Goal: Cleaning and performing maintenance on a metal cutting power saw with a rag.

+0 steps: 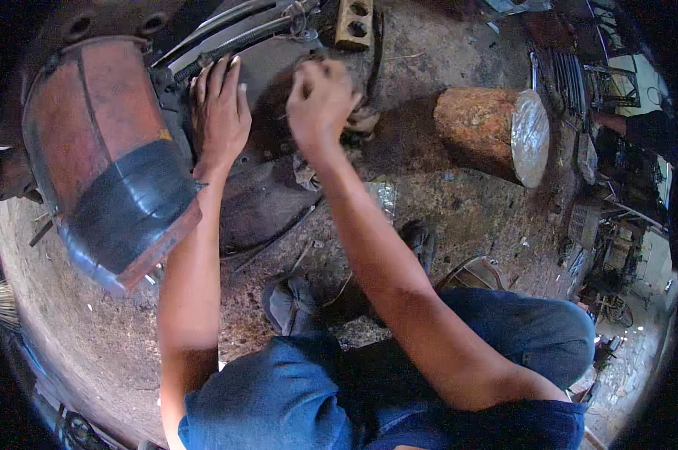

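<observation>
My left hand (223,116) lies with its fingers stretched out on a dark metal part, beside a coil spring (238,46). Close to that hand's left is a large curved panel (99,150), rust-red above and black below. My right hand (320,101) is raised a little to the right, its fingers curled in and slightly blurred. What the curled fingers hold, if anything, is hidden. Just past its wrist sits a small dark lumpy piece (363,121), partly covered by the hand. A dark flat sheet-like surface (268,101) lies between the two hands.
A stout rust-brown cylinder (474,127) with a shiny end lies to the right. At the top stands a tan block with round holes (354,26). My shoes (292,304) rest on the stained floor below. Metal frames and racks (609,86) line the right side.
</observation>
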### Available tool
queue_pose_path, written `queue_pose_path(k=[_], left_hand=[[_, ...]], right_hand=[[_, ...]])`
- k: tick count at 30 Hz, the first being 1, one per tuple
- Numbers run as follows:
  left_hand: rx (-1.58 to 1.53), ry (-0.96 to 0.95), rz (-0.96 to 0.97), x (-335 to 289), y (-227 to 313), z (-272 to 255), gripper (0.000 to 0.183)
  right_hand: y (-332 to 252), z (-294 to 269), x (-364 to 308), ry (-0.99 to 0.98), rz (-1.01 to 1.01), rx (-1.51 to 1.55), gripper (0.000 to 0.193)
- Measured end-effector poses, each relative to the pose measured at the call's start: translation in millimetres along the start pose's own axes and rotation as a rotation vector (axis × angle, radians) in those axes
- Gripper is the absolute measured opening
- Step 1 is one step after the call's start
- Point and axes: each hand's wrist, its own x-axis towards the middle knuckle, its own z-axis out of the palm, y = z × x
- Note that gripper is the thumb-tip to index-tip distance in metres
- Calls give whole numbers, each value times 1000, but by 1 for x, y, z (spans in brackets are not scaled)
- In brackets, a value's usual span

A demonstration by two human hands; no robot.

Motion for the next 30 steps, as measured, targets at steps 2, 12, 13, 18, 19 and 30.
queue_pose_path(k=[2,12,13,18,19,30], left_hand=[[-128,58,-11,7,-14,-4,37],[-676,154,-305,4,3,-8,39],[-717,165,-324,3,2,-10,39],[-826,184,-382,2,7,-10,41],[-820,184,-383,2,6,-10,43],[-872,199,-350,7,13,-15,45]], right_hand=[[-8,10,-18,25,-194,57,25],[-11,25,13,-26,-230,48,28],[-15,30,-1,-105,-321,50,32],[-9,15,58,297,9,45,23],[-16,23,52,298,11,46,23],[-11,37,40,75,-244,153,20]])
